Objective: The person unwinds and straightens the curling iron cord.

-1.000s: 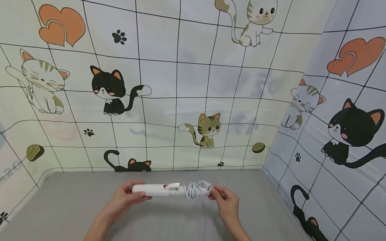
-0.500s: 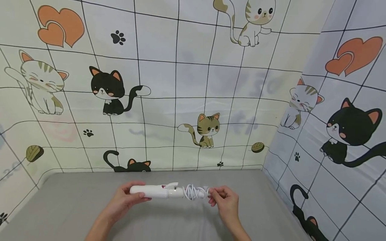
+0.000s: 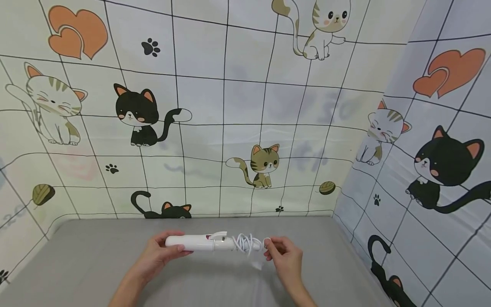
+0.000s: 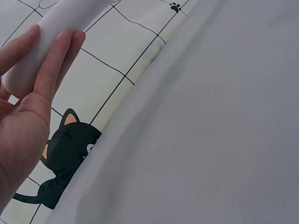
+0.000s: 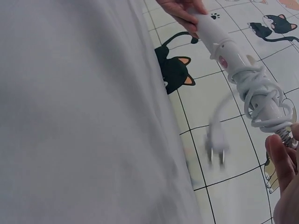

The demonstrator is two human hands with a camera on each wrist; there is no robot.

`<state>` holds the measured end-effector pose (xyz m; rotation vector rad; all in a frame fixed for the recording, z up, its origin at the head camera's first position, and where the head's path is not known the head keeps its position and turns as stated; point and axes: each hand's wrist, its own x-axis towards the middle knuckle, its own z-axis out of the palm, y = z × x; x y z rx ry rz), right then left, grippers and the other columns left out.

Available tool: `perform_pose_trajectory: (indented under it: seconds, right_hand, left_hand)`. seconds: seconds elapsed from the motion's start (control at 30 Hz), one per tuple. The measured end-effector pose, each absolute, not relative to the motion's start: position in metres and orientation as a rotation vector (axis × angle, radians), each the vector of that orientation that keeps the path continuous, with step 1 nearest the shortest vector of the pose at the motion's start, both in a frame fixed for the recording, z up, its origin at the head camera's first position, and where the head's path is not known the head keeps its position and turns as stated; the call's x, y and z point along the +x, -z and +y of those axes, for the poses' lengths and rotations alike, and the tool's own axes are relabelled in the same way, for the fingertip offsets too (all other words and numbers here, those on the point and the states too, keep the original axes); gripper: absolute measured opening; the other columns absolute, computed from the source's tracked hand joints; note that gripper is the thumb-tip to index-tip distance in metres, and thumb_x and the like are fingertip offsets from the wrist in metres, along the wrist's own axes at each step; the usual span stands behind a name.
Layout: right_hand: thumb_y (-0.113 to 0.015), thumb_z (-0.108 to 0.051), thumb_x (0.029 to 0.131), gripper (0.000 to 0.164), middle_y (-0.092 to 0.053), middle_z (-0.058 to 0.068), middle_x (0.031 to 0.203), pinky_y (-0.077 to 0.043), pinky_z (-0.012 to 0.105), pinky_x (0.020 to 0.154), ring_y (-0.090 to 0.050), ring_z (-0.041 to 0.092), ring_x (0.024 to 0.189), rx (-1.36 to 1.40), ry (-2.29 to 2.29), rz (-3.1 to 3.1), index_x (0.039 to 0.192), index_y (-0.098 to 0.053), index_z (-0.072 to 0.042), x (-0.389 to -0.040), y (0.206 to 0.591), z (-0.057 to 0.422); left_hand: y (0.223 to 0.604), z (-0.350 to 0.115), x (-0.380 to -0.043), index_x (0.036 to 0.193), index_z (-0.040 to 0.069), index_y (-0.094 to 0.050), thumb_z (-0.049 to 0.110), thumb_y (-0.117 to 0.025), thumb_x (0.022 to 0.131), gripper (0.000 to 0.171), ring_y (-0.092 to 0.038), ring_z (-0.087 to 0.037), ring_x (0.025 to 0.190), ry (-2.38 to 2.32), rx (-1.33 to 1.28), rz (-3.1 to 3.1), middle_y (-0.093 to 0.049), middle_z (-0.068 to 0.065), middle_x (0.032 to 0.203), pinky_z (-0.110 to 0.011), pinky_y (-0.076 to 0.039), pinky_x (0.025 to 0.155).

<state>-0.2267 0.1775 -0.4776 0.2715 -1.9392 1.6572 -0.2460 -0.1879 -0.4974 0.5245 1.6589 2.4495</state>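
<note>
A white curling iron (image 3: pixel 193 243) lies level in the air over the grey surface, its small lever tilted up. My left hand (image 3: pixel 161 249) grips the smooth barrel end, thumb below and fingers behind. White cord (image 3: pixel 245 243) is wound in loose loops round the handle. At the handle's tail my right hand (image 3: pixel 285 258) pinches the cord between thumb and fingers. The two-pin plug (image 5: pixel 216 142) dangles free below the handle and is blurred in the right wrist view. In the left wrist view only the white barrel (image 4: pixel 60 42) shows, with fingers round it.
A grey cloth-covered surface (image 3: pixel 115 264) spreads under both hands. Behind it hangs a white sheet (image 3: pixel 199 98) with a black grid and cartoon cats. A similar sheet (image 3: pixel 402 170) closes off the right side.
The plug, earlier up by the right fingers at the coil's end, has dropped and now hangs below the handle. The left hand has moved very slightly left; the right hand stays near the tail.
</note>
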Motion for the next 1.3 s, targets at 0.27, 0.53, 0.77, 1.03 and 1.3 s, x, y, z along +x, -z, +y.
perform_pose_trajectory:
  seconds: [0.27,0.53,0.77,1.03,1.3]
  right_hand:
    - [-0.078,-0.004,0.090,0.007,-0.073,0.010,0.072,-0.061,0.029,0.048,-0.066,0.015,0.053,0.302,-1.580,-2.005,0.095,-0.074,-0.003,-0.227,0.478,0.182]
    - [-0.078,0.003,0.087,0.025,-0.076,0.009,0.083,-0.063,0.027,0.054,-0.069,0.015,0.062,0.300,-1.561,-1.979,0.111,-0.071,0.000,-0.226,0.473,0.185]
    - [-0.077,0.007,0.085,0.025,-0.075,0.013,0.088,-0.064,0.027,0.058,-0.070,0.012,0.068,0.478,-1.641,-2.006,0.109,-0.071,0.001,-0.220,0.476,0.179]
    - [-0.076,-0.007,0.092,0.014,-0.078,0.006,0.101,-0.063,0.027,0.081,-0.073,0.015,0.092,0.690,-1.610,-2.213,0.106,-0.078,-0.006,-0.216,0.481,0.173]
    - [-0.071,-0.007,0.096,0.023,-0.076,0.013,0.112,-0.057,0.028,0.099,-0.070,0.019,0.107,0.796,-1.637,-2.306,0.117,-0.073,0.002,-0.218,0.489,0.169]
  left_hand:
    - [0.498,-0.188,-0.244,0.122,-0.005,-0.065,-0.019,-0.062,0.090,0.035,-0.068,-0.033,0.107,-2.486,0.536,1.653,-0.056,-0.016,0.119,-0.053,-0.057,0.097]
    - [0.497,-0.186,-0.243,0.118,0.003,-0.070,-0.021,-0.062,0.088,0.039,-0.067,-0.029,0.108,-2.537,0.488,1.632,-0.056,-0.015,0.119,-0.052,-0.057,0.097]
    - [0.494,-0.183,-0.241,0.119,-0.003,-0.068,-0.020,-0.064,0.087,0.037,-0.067,-0.030,0.108,-2.559,0.392,1.664,-0.056,-0.016,0.120,-0.050,-0.058,0.097]
    - [0.493,-0.183,-0.243,0.122,-0.010,-0.062,-0.022,-0.061,0.087,0.037,-0.067,-0.029,0.108,-2.594,0.434,1.662,-0.054,-0.018,0.122,-0.051,-0.057,0.097]
    - [0.492,-0.182,-0.244,0.115,0.006,-0.071,-0.023,-0.061,0.087,0.041,-0.066,-0.028,0.108,-2.607,0.477,1.623,-0.054,-0.017,0.122,-0.052,-0.057,0.098]
